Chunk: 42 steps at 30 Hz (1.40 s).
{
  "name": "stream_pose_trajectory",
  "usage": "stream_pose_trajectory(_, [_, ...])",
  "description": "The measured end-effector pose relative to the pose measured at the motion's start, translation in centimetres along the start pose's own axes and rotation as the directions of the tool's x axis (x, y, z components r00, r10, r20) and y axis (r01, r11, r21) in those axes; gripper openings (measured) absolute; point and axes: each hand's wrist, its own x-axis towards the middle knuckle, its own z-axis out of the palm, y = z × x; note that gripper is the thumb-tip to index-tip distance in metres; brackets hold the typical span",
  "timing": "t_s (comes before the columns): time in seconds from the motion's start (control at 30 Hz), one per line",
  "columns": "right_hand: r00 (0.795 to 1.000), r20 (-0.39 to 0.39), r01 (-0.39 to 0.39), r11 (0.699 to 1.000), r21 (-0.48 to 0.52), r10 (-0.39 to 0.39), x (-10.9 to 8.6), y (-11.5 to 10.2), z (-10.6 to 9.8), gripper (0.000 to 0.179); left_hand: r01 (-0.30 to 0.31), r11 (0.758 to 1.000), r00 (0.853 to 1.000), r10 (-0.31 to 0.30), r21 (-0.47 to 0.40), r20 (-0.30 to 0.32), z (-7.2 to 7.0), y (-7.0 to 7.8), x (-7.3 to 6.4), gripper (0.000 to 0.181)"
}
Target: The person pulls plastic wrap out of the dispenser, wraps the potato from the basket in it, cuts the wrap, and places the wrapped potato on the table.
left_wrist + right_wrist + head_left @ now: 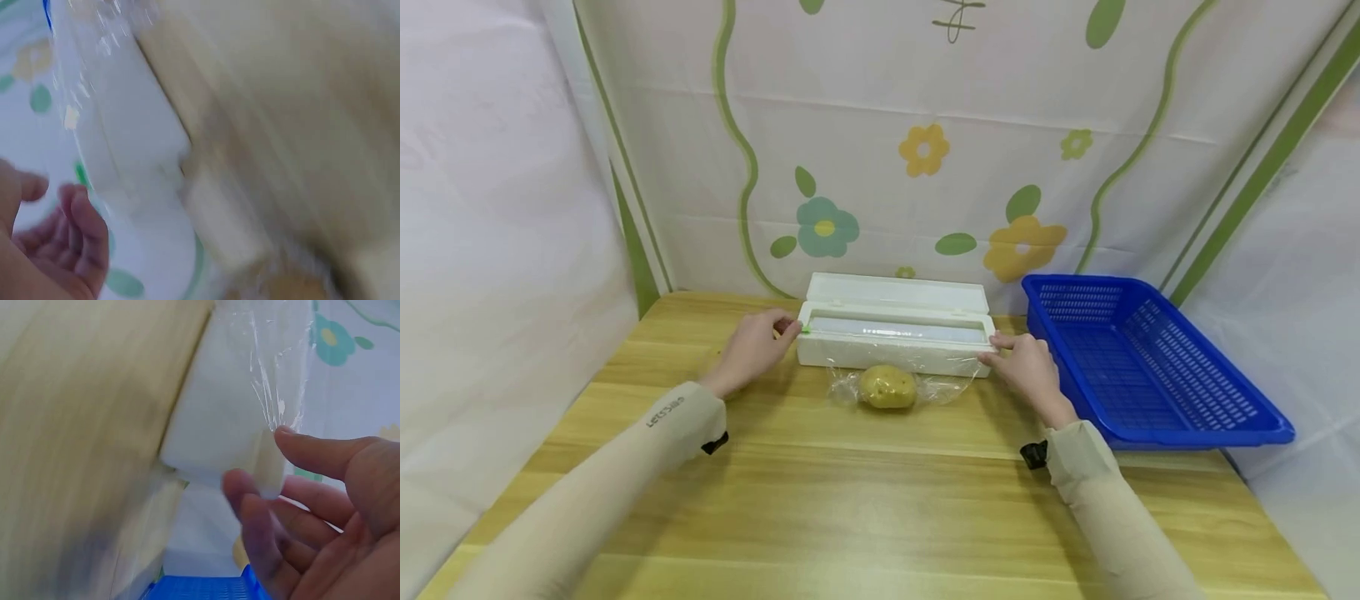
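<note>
In the head view, a white box [814,352] stands with its lid [895,293] up; a potato [888,387] lies just in front of the box, clear film [946,386] at both its sides. The left hand [752,352] is at the box's left end, the right hand [1026,371] at its right end, beside a blue basket [1127,383]. In the left wrist view, a narrow gap parts thumb and bent fingers. In the right wrist view, film gathers at the thumb by the box's end; whether it is pinched I cannot tell
</note>
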Motion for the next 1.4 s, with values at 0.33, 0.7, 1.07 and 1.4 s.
stream_pose_trajectory(0.33, [0.973,0.232,-0.126,0.869,0.479,0.012,-0.5,0.8,-1.1,0.056,0.171,0.969,0.985,-0.173,-0.179,0.007,2.1,2.2,-0.7,0.041])
stream_pose_trajectory(0.7, [0.968,0.251,-0.128,0.806,0.578,-0.027,-1.1,0.5,-0.7,0.037,-0.018,1.000,1.000,0.018,0.014,-0.003,2.3,2.0,1.7,0.048])
stream_pose_trajectory(1.07, [0.978,0.183,-0.179,0.868,0.463,0.104,-2.2,-0.4,-0.4,0.028,-0.057,0.990,0.998,0.057,-0.127,-0.005,2.4,1.7,1.2,0.009])
stream_pose_trajectory(1.4, [0.982,0.163,-0.164,0.858,0.486,0.096,-3.5,-0.5,-0.6,0.026,-0.106,0.973,0.989,0.126,-0.207,0.082,2.0,0.9,-0.2,0.004])
